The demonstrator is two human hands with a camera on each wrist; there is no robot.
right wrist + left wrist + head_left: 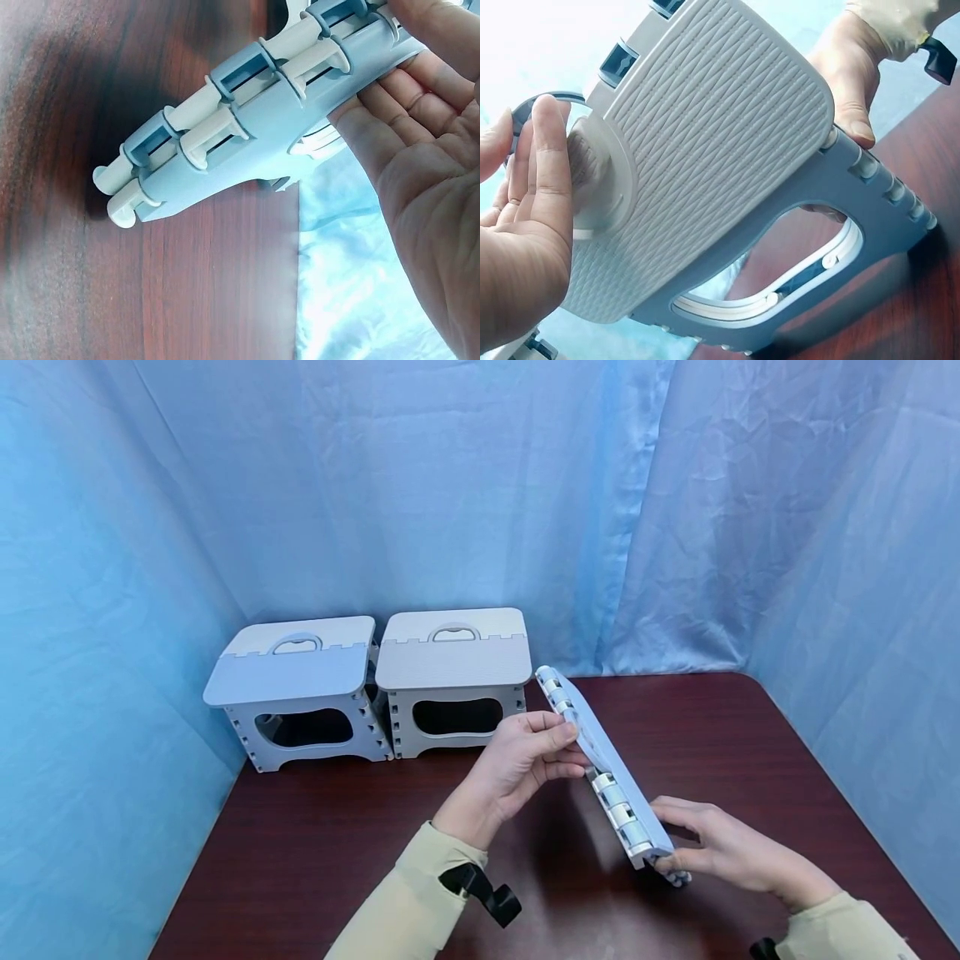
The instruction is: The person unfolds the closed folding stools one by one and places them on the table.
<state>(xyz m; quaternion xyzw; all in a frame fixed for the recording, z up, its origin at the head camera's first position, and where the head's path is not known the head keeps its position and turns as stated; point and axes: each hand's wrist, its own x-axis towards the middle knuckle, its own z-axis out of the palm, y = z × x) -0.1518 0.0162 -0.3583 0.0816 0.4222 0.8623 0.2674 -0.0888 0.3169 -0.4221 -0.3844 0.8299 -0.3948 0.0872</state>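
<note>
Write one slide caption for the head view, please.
Left grip and right grip hold a folded stool near two unfolded stools.

Head view is decently bright but pretty cool and blue, kinda soft on fine detail. Curtain (45, 610) glows strongest at 9 o'clock, with a satiny sheen around 1. Worktop (577, 935) runs dark, except a pale glare patch between 5 and 6, and the stool (618, 777) drops a soft-edged shadow near 5. Can't pin down the lamp, it's out of shot. Left wrist view is blown to white at 10 o'clock, with a murky shadow at 4. Right wrist has a dark shadow around 10, milky haze on the wood toward 6, and curtain highlights clipping at 5.
</note>
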